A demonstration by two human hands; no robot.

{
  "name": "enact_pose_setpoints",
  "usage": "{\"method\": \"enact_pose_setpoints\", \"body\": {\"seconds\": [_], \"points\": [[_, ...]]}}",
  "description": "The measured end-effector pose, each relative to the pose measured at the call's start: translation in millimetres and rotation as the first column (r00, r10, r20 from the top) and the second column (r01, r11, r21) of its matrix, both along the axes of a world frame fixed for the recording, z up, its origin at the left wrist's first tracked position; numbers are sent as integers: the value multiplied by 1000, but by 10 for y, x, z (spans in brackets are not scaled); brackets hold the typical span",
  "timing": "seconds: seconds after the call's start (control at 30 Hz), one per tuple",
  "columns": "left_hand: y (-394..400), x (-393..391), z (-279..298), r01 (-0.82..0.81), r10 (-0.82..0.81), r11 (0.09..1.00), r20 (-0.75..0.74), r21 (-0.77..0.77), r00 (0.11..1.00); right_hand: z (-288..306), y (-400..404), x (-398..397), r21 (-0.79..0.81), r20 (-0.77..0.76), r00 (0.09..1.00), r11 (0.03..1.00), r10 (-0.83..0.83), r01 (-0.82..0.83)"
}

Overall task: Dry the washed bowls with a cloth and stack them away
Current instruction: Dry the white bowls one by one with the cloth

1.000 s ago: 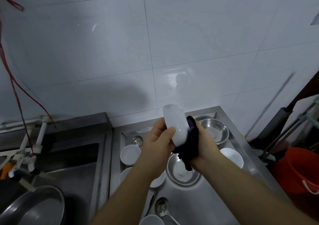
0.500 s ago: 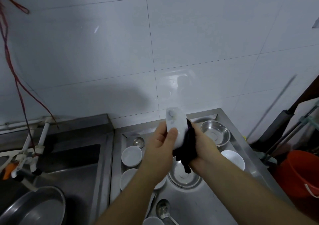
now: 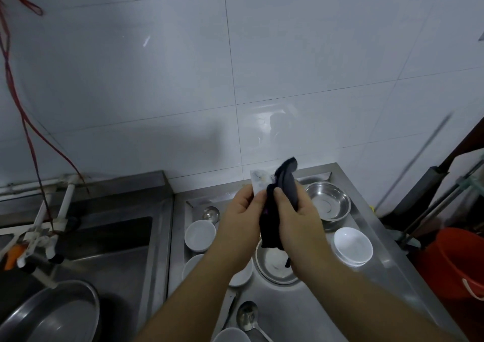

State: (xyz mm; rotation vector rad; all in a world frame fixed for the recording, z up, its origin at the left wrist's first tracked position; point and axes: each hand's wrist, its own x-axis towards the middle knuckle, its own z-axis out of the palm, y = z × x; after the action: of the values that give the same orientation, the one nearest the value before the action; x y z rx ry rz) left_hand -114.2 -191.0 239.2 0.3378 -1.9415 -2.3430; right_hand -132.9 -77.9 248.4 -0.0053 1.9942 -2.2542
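Observation:
My left hand [image 3: 242,219] grips a white bowl [image 3: 258,180] held on edge above the steel counter; only its top rim shows. My right hand [image 3: 296,219] holds a dark cloth [image 3: 284,184] pressed over the bowl's right side, and the cloth covers most of it and hangs below my hands. On the counter below lie several more white bowls, one at the left [image 3: 200,235] and one at the right [image 3: 353,246], plus two steel bowls, one at the back right [image 3: 328,204] and one under my wrists [image 3: 275,265].
The steel counter [image 3: 301,310] has raised edges. Metal spoons [image 3: 248,318] lie near its front, a ladle [image 3: 211,213] at the back. A sink [image 3: 104,250] with a large steel basin [image 3: 52,313] and tap pipes is on the left. A red bucket [image 3: 455,265] stands at right.
The cloth has been pulled up and over the bowl, so it now covers most of the white surface. My right thumb has come round to the front. The bowl stays at the same height.

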Motion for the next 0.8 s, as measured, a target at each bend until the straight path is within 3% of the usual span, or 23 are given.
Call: {"method": "enact_pose_setpoints", "body": {"seconds": [0.13,0.27,0.33,0.43,0.5,0.63,0.8], "points": [[-72,-6,13,48,-49,998,17,50,999,2,91,-129,177,-243,964,982,105,-63],[-66,33,-16,94,-92,995,57,-29,994,12,144,-364,350,-296,942,936,157,-45],[-59,57,8,145,-138,976,51,-165,989,14,168,-461,343,-205,969,937,140,-63],[-62,71,34,210,-222,875,25,-437,975,5,156,-517,86,89,994,993,67,-75],[-73,66,6,231,-258,755,47,-613,965,-26,159,-499,-54,227,968,994,105,-95],[-84,70,-41,264,-305,514,113,-816,946,-122,261,-454,-166,328,922,974,205,-157],[7,82,-122,227,-382,359,79,-906,921,-296,385,-470,-168,371,919,983,133,-74]]}}
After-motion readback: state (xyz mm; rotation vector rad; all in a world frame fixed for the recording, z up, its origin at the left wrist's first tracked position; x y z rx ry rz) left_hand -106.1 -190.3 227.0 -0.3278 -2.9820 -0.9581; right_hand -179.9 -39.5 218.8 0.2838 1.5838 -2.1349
